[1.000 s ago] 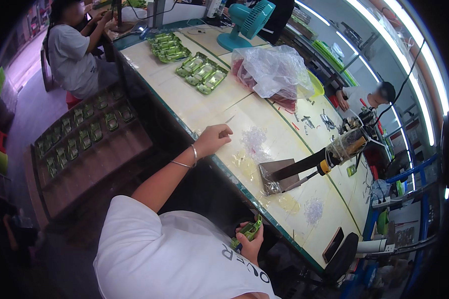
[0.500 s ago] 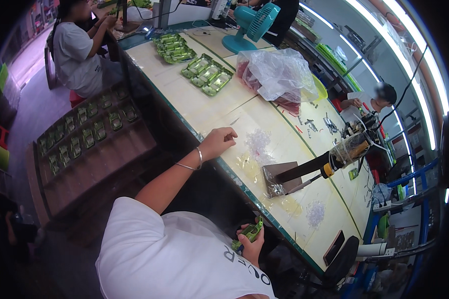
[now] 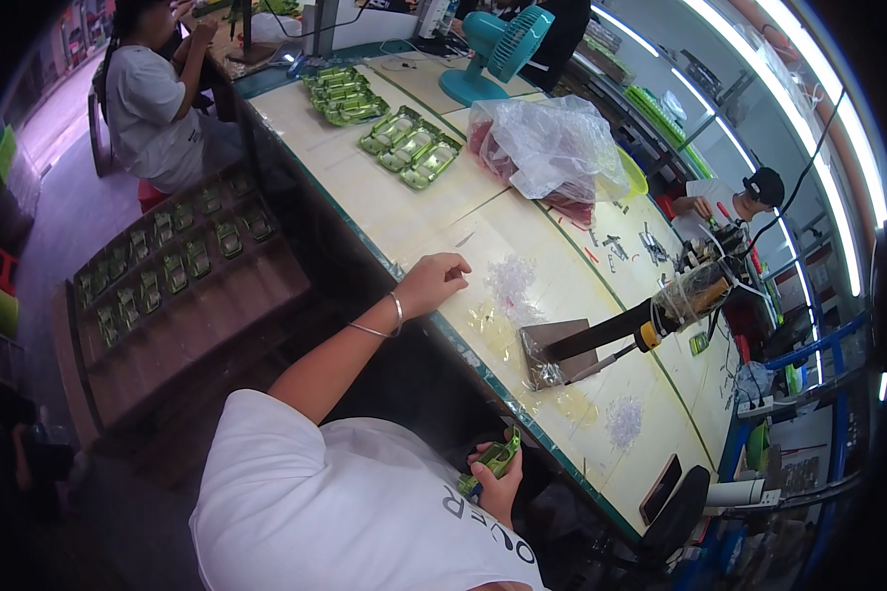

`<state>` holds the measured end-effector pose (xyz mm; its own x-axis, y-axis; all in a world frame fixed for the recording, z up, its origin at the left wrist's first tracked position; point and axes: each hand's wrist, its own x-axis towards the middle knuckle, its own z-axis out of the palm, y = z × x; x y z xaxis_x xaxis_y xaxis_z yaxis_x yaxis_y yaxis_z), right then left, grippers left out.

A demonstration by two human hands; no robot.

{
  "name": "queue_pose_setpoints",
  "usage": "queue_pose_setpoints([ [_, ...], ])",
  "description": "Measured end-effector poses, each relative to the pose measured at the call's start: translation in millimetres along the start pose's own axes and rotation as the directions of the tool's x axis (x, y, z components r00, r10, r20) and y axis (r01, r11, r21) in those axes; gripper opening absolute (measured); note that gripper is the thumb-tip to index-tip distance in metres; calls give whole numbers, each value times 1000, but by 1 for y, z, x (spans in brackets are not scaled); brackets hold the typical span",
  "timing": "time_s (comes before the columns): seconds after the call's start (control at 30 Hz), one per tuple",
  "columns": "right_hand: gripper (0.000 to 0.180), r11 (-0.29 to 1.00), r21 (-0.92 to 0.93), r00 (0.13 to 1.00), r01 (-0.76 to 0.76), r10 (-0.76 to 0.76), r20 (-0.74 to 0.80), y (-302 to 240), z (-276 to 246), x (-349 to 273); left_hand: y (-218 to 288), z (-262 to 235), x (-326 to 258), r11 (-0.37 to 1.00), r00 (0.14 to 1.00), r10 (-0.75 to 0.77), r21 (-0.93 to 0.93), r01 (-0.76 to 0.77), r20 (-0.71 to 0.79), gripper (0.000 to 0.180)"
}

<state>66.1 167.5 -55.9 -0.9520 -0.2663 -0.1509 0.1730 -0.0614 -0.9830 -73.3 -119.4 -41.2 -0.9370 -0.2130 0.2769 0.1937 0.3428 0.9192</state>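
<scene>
My left hand (image 3: 436, 283), with bracelets on its wrist, is over the near edge of the pale worktable (image 3: 414, 212). Its fingers are curled in a pinch, and anything between them is too small to make out. Just right of it lies a pile of small clear pieces (image 3: 511, 283). Lower down, in front of my body and beside the table edge, my right hand (image 3: 501, 490) is closed around a shiny green plastic casing (image 3: 500, 457). Part of the casing is hidden by the fingers.
A black tool on a metal base plate (image 3: 547, 360) stands right of the pile. Beyond are green casing trays (image 3: 409, 148), a plastic bag (image 3: 552, 148) and a teal fan (image 3: 493, 54). Another clear pile (image 3: 623, 424) lies nearer. Green casings fill a brown board (image 3: 182, 295). Two people sit nearby.
My hands have barely moved. The co-worker at the upper left has raised a hand, and the one at the right has tilted the head down.
</scene>
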Motion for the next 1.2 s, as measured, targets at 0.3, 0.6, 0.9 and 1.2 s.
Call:
queue_pose_setpoints([
  [0.3,69,1000,16,1000,-17,17,3,-2,1,0,2,0,-1,999,1000,6,40,-6,0,17],
  [0.6,72,998,12,998,-55,55,5,-2,4,-3,4,2,0,997,999,32,72,-32,-7,16],
  [0.9,77,999,32,999,-25,24,43,5,1,-6,-2,3,0,998,1000,13,67,-11,-22,18],
  [1.2,78,993,-103,998,56,-54,22,1,0,-7,5,10,-25,983,985,-40,-182,8,-171,17],
])
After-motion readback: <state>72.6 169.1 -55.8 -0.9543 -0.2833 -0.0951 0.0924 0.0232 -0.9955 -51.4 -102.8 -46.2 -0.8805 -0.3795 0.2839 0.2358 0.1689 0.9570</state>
